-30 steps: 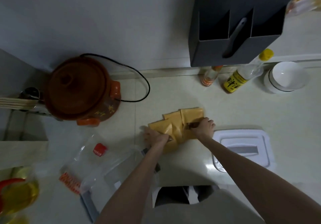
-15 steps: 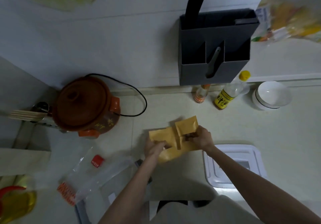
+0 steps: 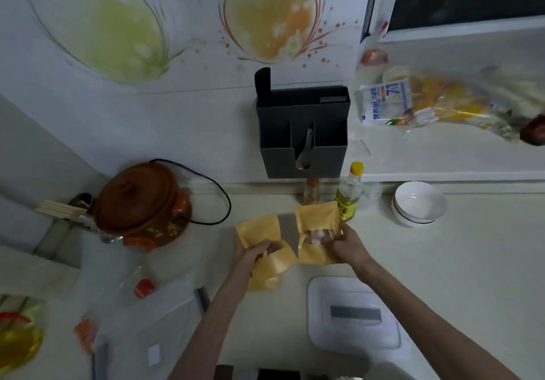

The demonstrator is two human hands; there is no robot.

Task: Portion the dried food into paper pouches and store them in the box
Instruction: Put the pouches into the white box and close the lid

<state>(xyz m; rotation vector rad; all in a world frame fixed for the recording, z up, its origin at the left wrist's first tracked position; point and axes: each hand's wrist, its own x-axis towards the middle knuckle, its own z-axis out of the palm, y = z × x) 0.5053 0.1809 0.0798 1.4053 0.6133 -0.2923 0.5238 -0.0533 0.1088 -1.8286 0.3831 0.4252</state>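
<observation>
Several yellow paper pouches are lifted above the counter in both hands. My left hand (image 3: 250, 255) grips a lower-left bunch of pouches (image 3: 265, 264), and pinkish dried food shows near its fingers. My right hand (image 3: 349, 245) grips an upright pouch (image 3: 317, 217) whose clear window shows pinkish food. A grey pouch underside (image 3: 287, 229) shows between the two bunches. The white box lid (image 3: 354, 314) with a grey handle lies on the counter under my right forearm. A clear plastic box (image 3: 165, 332) sits at the lower left, blurred.
A brown clay cooker (image 3: 138, 199) with a black cord stands at left. At the wall are a grey utensil holder (image 3: 300, 134), a yellow-capped bottle (image 3: 349, 190), a small bottle (image 3: 312, 192) and stacked white bowls (image 3: 418, 204). A clear bag with a red label (image 3: 144, 288) lies near the plastic box.
The pouches lay flat on the counter; both hands have gathered and lifted them, the right one now upright. The camera has tilted up, showing more wall.
</observation>
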